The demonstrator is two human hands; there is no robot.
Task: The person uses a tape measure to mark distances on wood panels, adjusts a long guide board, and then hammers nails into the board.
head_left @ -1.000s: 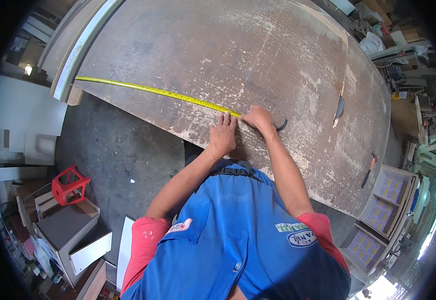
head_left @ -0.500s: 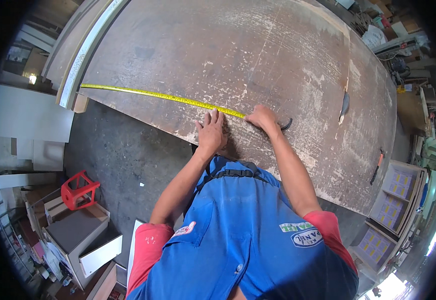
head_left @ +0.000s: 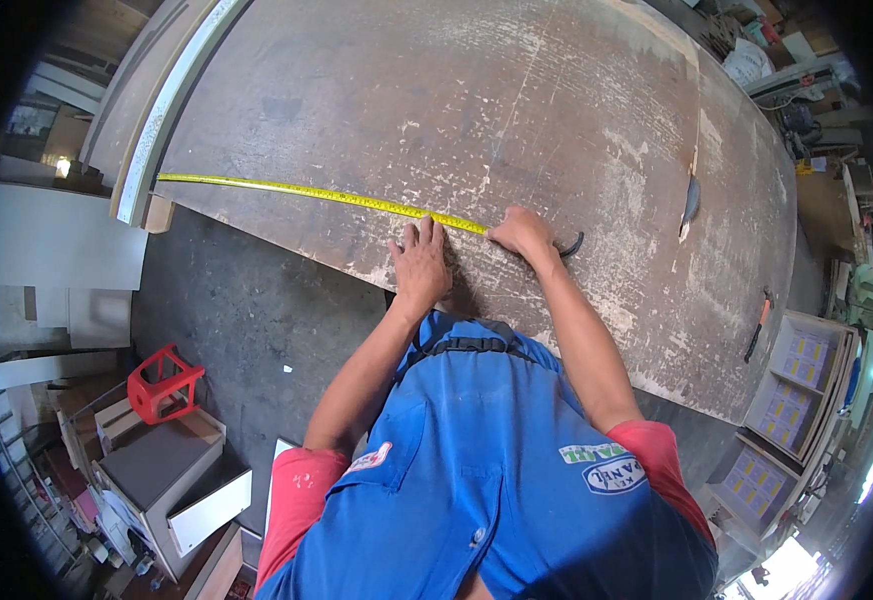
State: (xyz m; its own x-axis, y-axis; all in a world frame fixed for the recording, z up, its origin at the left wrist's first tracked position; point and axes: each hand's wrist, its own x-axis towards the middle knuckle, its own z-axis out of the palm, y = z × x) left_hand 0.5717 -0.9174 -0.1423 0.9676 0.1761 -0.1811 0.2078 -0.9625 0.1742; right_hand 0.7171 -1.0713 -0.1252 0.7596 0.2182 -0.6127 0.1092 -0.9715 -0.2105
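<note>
Yellow measuring tape [head_left: 357,200] leftward from the right hand [head_left: 523,233] (pinching it), against the loosely spread left hand [head_left: 422,269]

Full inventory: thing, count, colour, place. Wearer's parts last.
worktable: 1, worn brown, centre to top
tape measure: 1, yellow, worktable's left half
rail: 1, whitish, worktable's left
hooked thing: 1, black, mid-worktable
hand tool: 1, orange and black, worktable's right edge
blade-like piece: 1, dark, worktable's right
stool: 1, red, lower left
cabinet: 1, dark top, below stool
panels: several, white, far left
compartment unit: 1, pale, lower right
bag: 1, white, upper right
scrap: 1, white, floor
overshirt: 1, blue, bottom centre
forearms: 2, bare, centre
left hand grip: 1, open, touching tape measure
right hand grip: 1, closed on tape measure
</note>
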